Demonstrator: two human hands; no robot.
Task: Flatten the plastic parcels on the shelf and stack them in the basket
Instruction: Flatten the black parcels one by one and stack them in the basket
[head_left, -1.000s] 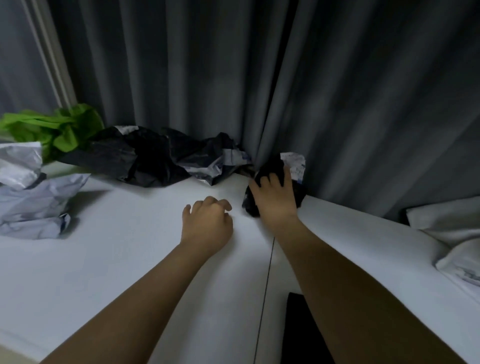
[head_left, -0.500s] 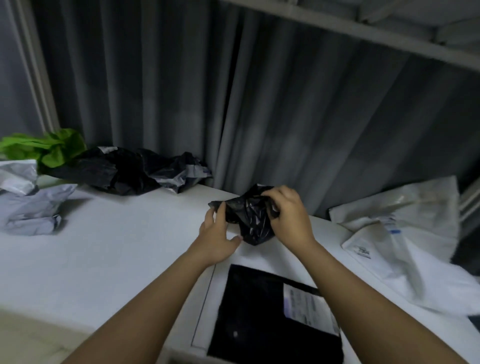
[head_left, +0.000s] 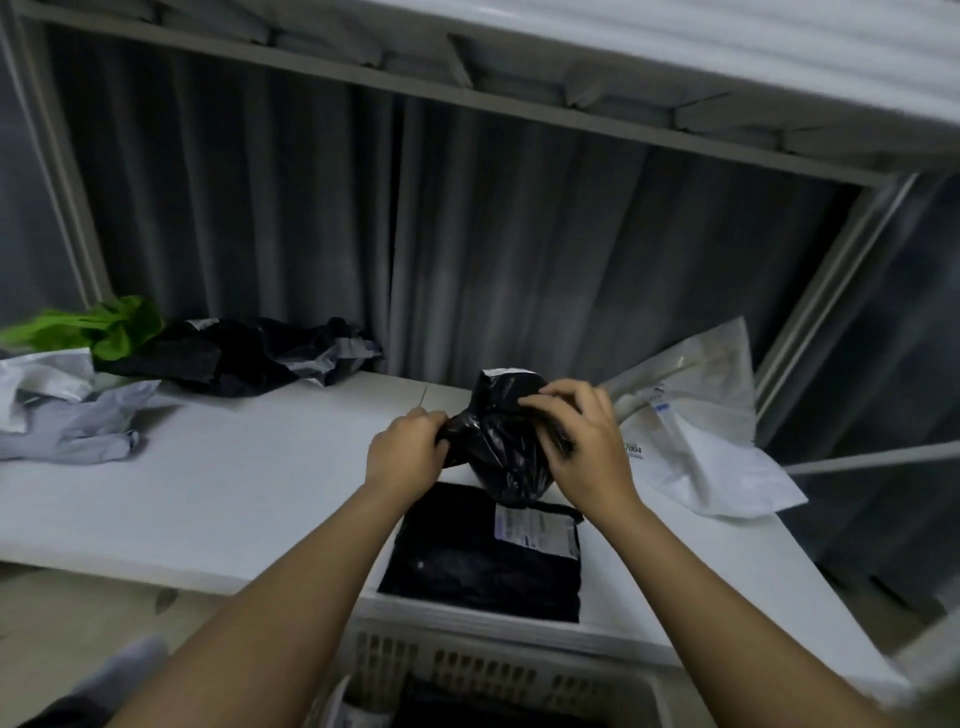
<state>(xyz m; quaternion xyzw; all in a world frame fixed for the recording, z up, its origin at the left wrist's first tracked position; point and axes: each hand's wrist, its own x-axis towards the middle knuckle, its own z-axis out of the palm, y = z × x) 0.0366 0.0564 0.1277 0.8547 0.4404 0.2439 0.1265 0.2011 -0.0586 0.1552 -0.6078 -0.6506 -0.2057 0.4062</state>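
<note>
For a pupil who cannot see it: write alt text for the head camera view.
Two hands, left hand and right hand, grip a crumpled black bag above a flat black parcel on a white shelf; a basket sits below.

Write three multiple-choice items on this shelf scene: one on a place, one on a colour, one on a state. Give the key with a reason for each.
1. Where does the flat black parcel lie?
A. on the shelf, at its front edge
B. inside the basket
C. on the floor

2. What colour is the bag at the far left of the shelf?
A. red
B. green
C. yellow

3. What state is the parcel in the hands in?
A. flattened
B. crumpled
C. folded into a square

Key:
1 A, it lies on the white board above the basket's rim.
2 B, it shows bright green beside the dark bags.
3 B, the left hand and right hand grip a bunched black wad.
</note>
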